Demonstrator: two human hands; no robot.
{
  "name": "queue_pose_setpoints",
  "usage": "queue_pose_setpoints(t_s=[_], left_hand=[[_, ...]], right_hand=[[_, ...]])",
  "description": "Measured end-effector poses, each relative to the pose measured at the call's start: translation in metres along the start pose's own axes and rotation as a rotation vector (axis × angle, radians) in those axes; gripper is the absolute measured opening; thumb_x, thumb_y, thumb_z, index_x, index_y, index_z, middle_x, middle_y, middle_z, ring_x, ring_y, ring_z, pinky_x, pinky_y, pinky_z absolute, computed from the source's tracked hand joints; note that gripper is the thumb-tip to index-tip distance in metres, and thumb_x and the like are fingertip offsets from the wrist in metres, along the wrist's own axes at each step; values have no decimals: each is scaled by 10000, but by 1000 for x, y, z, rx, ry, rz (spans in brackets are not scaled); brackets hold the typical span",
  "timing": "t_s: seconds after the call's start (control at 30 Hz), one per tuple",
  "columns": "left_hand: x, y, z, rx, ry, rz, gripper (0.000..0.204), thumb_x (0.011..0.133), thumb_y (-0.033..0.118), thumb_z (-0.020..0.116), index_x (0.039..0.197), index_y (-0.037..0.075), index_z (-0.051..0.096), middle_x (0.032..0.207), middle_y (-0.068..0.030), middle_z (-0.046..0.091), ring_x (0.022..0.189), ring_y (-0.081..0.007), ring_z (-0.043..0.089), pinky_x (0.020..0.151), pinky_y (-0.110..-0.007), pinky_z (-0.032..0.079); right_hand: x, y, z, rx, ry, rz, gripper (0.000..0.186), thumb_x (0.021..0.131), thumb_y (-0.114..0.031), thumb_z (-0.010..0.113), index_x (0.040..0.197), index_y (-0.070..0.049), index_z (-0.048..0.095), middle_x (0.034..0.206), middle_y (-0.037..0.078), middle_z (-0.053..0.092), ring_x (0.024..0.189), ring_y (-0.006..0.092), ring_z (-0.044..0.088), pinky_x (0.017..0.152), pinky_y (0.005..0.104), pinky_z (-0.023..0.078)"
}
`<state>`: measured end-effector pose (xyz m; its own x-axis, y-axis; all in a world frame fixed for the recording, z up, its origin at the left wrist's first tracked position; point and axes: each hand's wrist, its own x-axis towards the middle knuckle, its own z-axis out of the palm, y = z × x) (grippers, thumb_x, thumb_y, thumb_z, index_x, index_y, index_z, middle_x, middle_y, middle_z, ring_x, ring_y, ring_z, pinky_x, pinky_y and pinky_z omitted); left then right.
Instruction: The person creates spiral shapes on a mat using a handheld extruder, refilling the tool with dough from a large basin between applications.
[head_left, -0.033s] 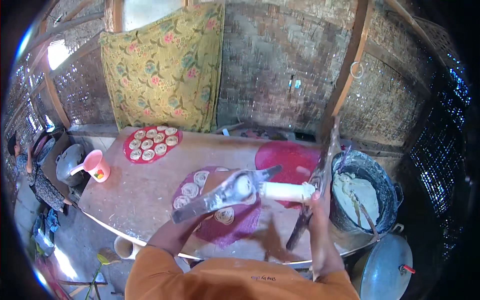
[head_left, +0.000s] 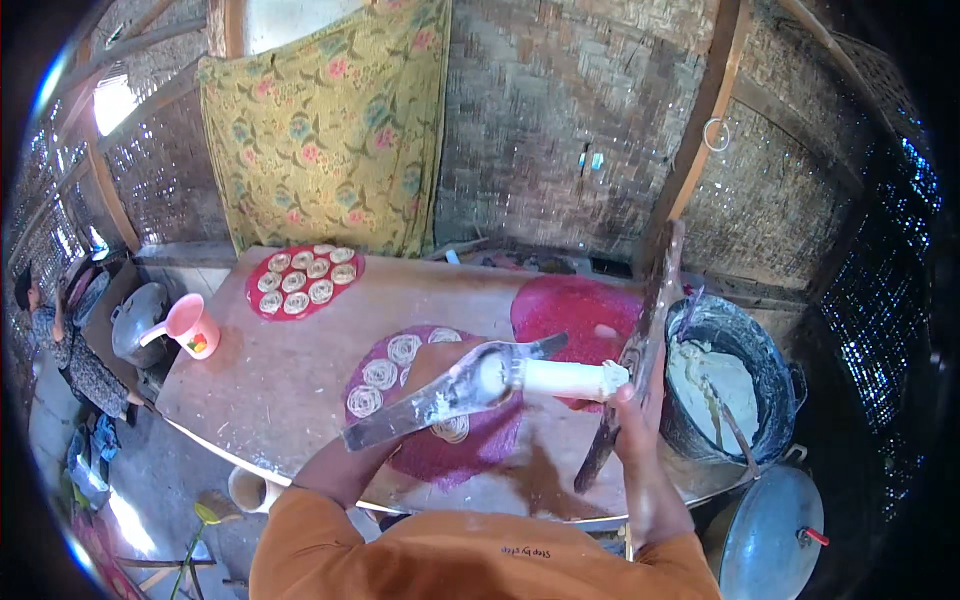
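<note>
At a wide table (head_left: 270,390) before a woven wall (head_left: 560,130), a person in an orange shirt (head_left: 450,555) held a white cylinder (head_left: 560,378) above the tabletop, between a dark plank (head_left: 395,415) on the left and a rough wooden bar (head_left: 655,315) on the right. The right hand (head_left: 636,425) was closed around the bar, thumb at the cylinder's dough-smeared end. The plank hid most of the left hand (head_left: 440,358); from where I stood, I could not tell how its fingers were set. That plank also cut across a purple mat (head_left: 470,462), blocking part of its pale coils (head_left: 379,375). Farther right, the bar crossed the edge of a round red mat (head_left: 550,315) and stood between the cylinder and a dark bucket (head_left: 685,430) of pale dough (head_left: 700,385), a stick (head_left: 738,435) leaning in it. At near right stood a big metal lid (head_left: 765,540). More coils covered another red mat (head_left: 350,289) at far left, near a pink dipper (head_left: 192,330). Behind hung a flowered yellow cloth (head_left: 330,140); well off to the left was another person (head_left: 88,350).
</note>
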<state>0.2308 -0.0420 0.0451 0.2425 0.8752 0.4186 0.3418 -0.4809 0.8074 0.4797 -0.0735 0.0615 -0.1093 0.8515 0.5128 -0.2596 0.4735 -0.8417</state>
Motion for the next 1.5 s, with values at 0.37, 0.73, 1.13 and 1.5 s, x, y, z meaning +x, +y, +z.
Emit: queue_pose_setpoints(t_s=[0.37,0.73,1.13,1.5], left_hand=[[-25,-51,19,-195,-756,-65,459,850,275,652,1244,76,524,1242,-149,559,1122,-239,549,957,-356,437],[9,-17,1,-308,-658,6,486,766,236,762,1177,58,571,1093,-132,587,1004,-195,577,859,-343,472],[118,-127,20,-1803,-153,-225,710,874,650,398,1238,50,503,1166,-208,582,1149,-371,523,1004,-512,368],[75,-247,73,-2148,216,-49,695,836,743,284,906,101,540,826,-120,563,825,-311,542,820,-489,412]], right_hand=[[12,-12,9,-764,-696,-148,1160,718,-472,759,1454,49,28,1313,270,456,1167,306,529,971,413,407],[7,4,-28,209,-453,1080,1071,682,-669,668,1410,19,286,1155,197,533,983,261,577,857,350,463],[4,79,-65,522,-404,1316,1100,791,-820,227,1343,126,322,988,258,612,862,323,632,766,410,506],[24,117,-61,-272,-422,1393,804,865,-729,300,1218,-43,526,823,149,650,644,224,650,571,309,533]])
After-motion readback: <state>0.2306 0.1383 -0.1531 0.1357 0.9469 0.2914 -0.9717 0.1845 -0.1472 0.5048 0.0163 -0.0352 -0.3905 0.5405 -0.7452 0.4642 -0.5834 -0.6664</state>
